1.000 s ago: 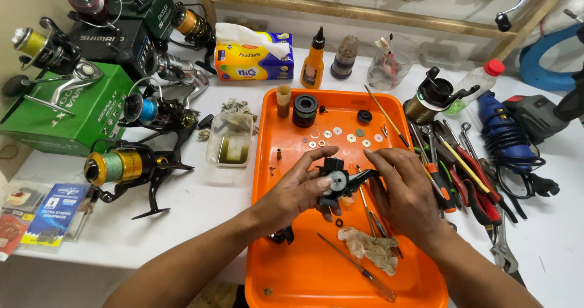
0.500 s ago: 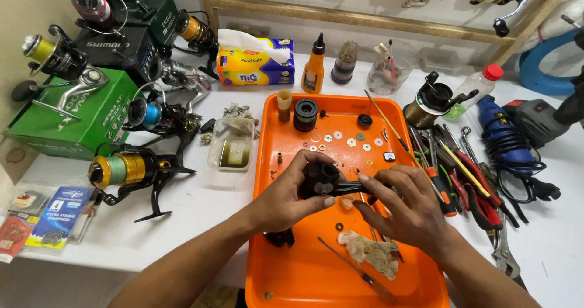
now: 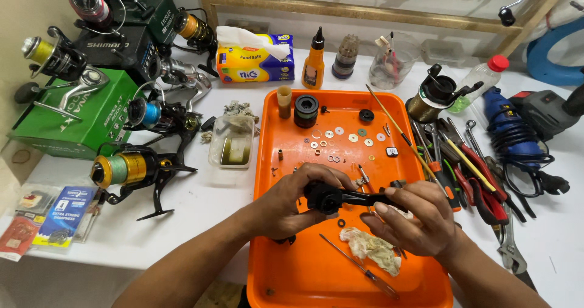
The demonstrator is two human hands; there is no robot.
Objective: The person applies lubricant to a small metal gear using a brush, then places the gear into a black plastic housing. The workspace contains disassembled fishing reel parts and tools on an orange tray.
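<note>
Over the near half of the orange tray (image 3: pixel 274 283), the left hand (image 3: pixel 292 201) curls its fingers around the black reel body (image 3: pixel 328 197) while the right hand (image 3: pixel 413 220) pinches its stem; the part looks rigid, light and probably greasy, best gripped by the thick body. A soiled rag (image 3: pixel 374 250) and screwdriver (image 3: pixel 359 273) lie below. Farther up, the tray holds small washers (image 3: pixel 340 139) and a black spool (image 3: pixel 306 111).
</note>
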